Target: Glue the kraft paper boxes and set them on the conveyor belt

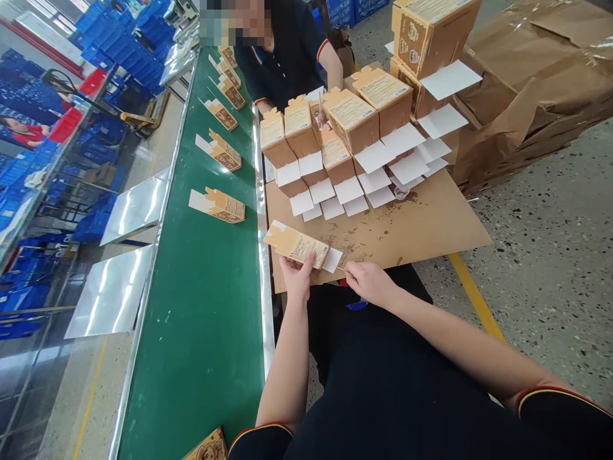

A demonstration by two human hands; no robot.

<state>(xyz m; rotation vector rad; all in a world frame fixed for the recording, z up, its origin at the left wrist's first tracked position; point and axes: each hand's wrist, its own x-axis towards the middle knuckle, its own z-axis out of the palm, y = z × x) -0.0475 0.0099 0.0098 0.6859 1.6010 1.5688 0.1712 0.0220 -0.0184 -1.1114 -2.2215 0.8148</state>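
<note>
My left hand (297, 276) is closed around a small tan printed cardboard box (299, 246), its thumb on the printed face. The box lies tilted over the near edge of the cardboard-covered table (431, 217), with a white flap (333, 260) sticking out toward my right hand. Just beyond that flap, my right hand (368, 281) is pinched, fingertips together. Something thin and brownish shows at its fingertips, too small to make out. Stacked in rows on the table's far side are several similar boxes (349, 118), white flaps pointing toward me.
A green conveyor belt (191, 306) runs along my left, carrying several spaced boxes (227, 207). Across the table a co-worker (292, 57) stands behind the stack. Brown wrapping paper (536, 96) covers a large pile at the right. Shiny metal panels (110, 294) lie beyond the belt.
</note>
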